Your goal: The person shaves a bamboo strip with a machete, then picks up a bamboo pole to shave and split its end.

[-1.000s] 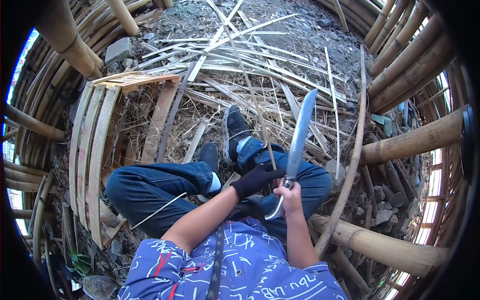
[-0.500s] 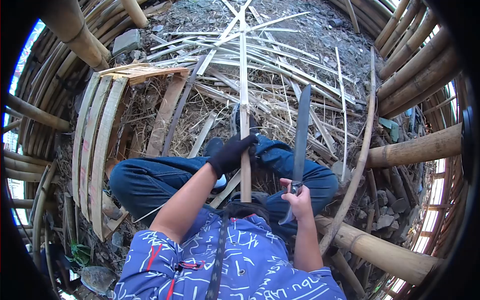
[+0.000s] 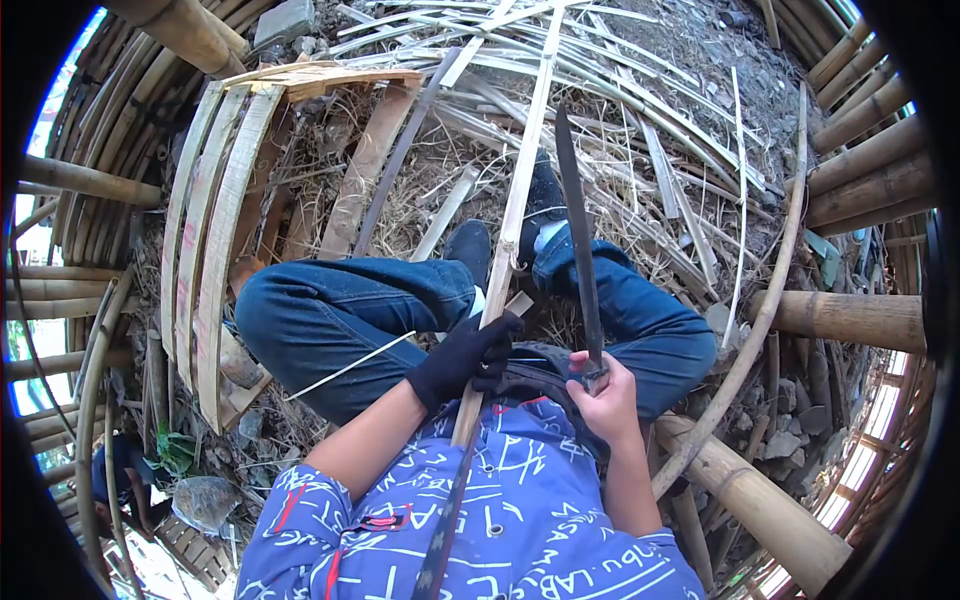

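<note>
My left hand (image 3: 462, 362), in a black glove, is wrapped round a long pale bamboo strip (image 3: 528, 165). The strip's near end lies against my shirt, and its far end reaches out over the ground between my feet. In my bare right hand (image 3: 607, 398) is the handle of a machete (image 3: 578, 215). Its long dark blade points forward and up, to the right of the strip and apart from it. My legs (image 3: 335, 315) are bent on both sides of the strip. A thin pale sliver (image 3: 350, 367) lies across my left leg.
Many split bamboo strips (image 3: 640, 85) lie heaped on the ground ahead. A wooden slatted crate (image 3: 235, 180) stands at the left. Thick bamboo poles (image 3: 760, 500) and a thin curved pole (image 3: 775, 290) border the right side. At lower left, a person (image 3: 125, 480) is partly visible.
My left hand has drawn the bamboo strip back towards my body, and the strip now slants to the right. The machete blade has tilted left, showing narrower. The view has shifted slightly.
</note>
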{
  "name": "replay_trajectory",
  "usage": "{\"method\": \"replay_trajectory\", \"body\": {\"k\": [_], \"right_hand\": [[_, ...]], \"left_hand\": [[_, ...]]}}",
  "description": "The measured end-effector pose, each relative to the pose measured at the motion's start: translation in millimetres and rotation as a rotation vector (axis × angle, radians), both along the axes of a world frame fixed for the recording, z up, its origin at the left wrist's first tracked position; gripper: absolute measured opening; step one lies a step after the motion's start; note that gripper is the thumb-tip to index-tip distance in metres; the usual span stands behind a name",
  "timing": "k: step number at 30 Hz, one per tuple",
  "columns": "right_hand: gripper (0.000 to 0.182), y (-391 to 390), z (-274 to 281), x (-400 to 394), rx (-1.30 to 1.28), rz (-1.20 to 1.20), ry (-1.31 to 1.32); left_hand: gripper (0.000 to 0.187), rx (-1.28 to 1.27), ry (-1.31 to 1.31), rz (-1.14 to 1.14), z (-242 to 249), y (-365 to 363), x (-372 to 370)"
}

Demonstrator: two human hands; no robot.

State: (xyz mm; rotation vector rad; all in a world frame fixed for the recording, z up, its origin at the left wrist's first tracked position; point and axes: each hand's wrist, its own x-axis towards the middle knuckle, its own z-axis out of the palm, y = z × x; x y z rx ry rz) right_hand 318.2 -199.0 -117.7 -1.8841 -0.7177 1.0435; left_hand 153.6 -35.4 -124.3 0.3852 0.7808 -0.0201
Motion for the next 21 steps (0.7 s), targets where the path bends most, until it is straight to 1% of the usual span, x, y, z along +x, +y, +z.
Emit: {"method": "replay_trajectory", "body": {"k": [1,2,6,8,9,11,12,13,14,15,18,19,20,21], "right_hand": [[0.027,1.6,3.5,-3.1,-0.01,0.027,-0.053],[0.023,2.2,3.6,-6.3,0.003,0.021,-0.068],[0.02,-0.9,0.0,-7.1,0.019,0.091,-0.112],[0.016,2.6,2.2,-4.8,0.008,0.14,-0.255],[0.016,3.6,-0.1,-2.7,0.006,0.14,-0.253],[0.023,7.6,-7.0,3.0,0.032,0.307,-0.483],[0.024,13.9,-7.8,3.3,0.072,0.322,-0.508],[0.024,19.0,-9.2,5.1,0.076,0.322,-0.514],[0.024,23.6,-11.5,6.8,0.085,0.371,-0.579],[0.024,28.1,-13.6,8.1,0.094,0.421,-0.643],[0.025,43.0,-23.2,15.8,0.137,0.404,-0.675],[0.026,48.2,-25.4,18.0,0.145,0.391,-0.674],[0.02,55.2,-26.2,19.9,0.119,0.343,-0.661],[0.02,61.8,-25.6,22.2,0.121,0.336,-0.665]], "left_hand": [[0.021,0.067,0.042,0.017,2.7,-4.4,-1.8],[0.026,0.107,0.032,0.036,-5.0,-9.4,-7.6],[0.022,0.17,0.11,0.06,11.4,-17.3,-12.2],[0.02,-0.087,0.104,0.013,23.4,-14.2,-19.0],[0.02,-0.09,0.105,0.013,18.4,-13.8,-21.8],[0.026,-0.279,0.004,0.16,2.7,-11.4,-27.0],[0.026,-0.274,0.0,0.159,0.6,-5.0,-27.3],[0.031,-0.315,-0.088,0.142,-1.0,3.7,-26.0],[0.037,-0.355,-0.175,0.123,-1.6,9.6,-24.5],[0.037,-0.351,-0.178,0.122,-1.3,11.9,-23.3],[0.039,-0.338,-0.15,0.073,3.4,21.0,-19.4],[0.039,-0.269,-0.146,0.025,9.6,23.6,-18.4],[0.04,-0.201,-0.142,-0.024,14.2,26.1,-16.9],[0.04,-0.197,-0.144,-0.03,16.0,29.3,-14.7]]}}
